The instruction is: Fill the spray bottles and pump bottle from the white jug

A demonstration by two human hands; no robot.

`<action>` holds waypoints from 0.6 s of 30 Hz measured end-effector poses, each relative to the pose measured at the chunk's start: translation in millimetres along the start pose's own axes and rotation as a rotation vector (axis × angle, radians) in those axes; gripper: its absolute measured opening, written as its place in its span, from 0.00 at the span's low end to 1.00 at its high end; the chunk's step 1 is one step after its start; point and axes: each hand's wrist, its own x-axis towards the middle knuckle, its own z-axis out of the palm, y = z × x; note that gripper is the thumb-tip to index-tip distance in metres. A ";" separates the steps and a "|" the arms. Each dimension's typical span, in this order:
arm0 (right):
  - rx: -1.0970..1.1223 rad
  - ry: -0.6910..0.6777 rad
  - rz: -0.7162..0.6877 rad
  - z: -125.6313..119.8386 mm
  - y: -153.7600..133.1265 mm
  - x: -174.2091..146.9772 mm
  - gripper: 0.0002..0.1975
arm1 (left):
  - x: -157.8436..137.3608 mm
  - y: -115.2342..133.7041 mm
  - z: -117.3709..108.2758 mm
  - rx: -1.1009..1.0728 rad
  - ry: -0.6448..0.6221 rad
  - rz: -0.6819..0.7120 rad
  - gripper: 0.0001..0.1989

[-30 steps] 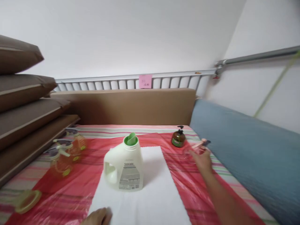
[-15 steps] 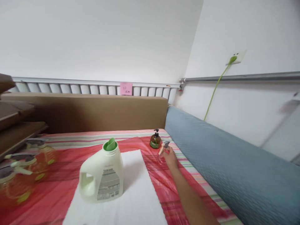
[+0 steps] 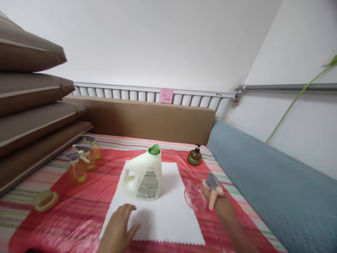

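Observation:
My right hand (image 3: pixel 222 204) grips a clear spray bottle (image 3: pixel 196 197) with a grey and peach trigger head. The bottle is tipped, its transparent body pointing left over the red sheet; blur and the trigger head hide most of my fingers. At the lower middle, my left hand (image 3: pixel 118 225) is empty, with thumb and fingers apart. It hovers by the near left part of a white cloth (image 3: pixel 172 219). On that cloth stands a large white detergent jug (image 3: pixel 147 175) with a green spout in its open neck and a handle at its left.
A brown pump bottle (image 3: pixel 195 157) stands at the back right. Several yellow spray bottles (image 3: pixel 79 171) line the left, with a yellowish lid (image 3: pixel 46 200) nearer. Stacked brown cushions (image 3: pixel 31 116) rise at far left. A blue-grey padded bolster (image 3: pixel 250 165) borders the right side.
My right hand has brought the spray bottle nearer, away from the pump bottle, and tipped it. My left hand has come into view. The camera has turned left.

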 end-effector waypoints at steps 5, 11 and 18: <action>-0.232 -0.445 0.020 50.1 -21.9 -81.0 0.14 | -8.8 50.5 10.7 -0.431 -0.096 0.173 0.47; -0.154 -0.512 -0.078 114.5 -46.2 -166.4 0.13 | -36.7 65.8 -4.6 -0.726 0.000 0.241 0.34; 0.154 -0.437 0.063 159.3 -75.7 -204.5 0.20 | -49.5 62.6 -34.4 -0.993 0.193 -0.009 0.18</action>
